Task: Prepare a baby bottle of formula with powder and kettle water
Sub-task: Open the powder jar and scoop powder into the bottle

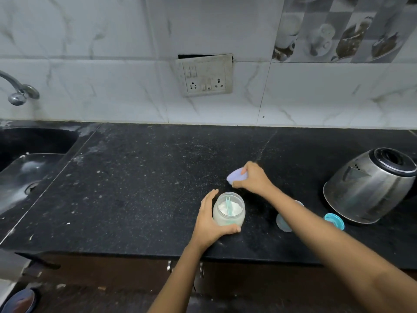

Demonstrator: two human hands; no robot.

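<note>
Head: left hand (208, 220) round powder jar (229, 212), right hand (253, 178) round lid (234, 177), forearm (316, 222) over bottle (282, 222).

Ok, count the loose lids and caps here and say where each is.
2. A lavender lid held by the right hand, behind the powder jar; a teal cap beside the kettle. The right forearm partly hides a bluish item that could be another.

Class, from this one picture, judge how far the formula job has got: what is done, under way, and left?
Done: the powder jar is open, scoop inside. In hand: the left hand grips the jar; the right hand holds its lid at the counter. Left: scooping powder into the bottle, adding water from the kettle, fitting the teal cap.
</note>
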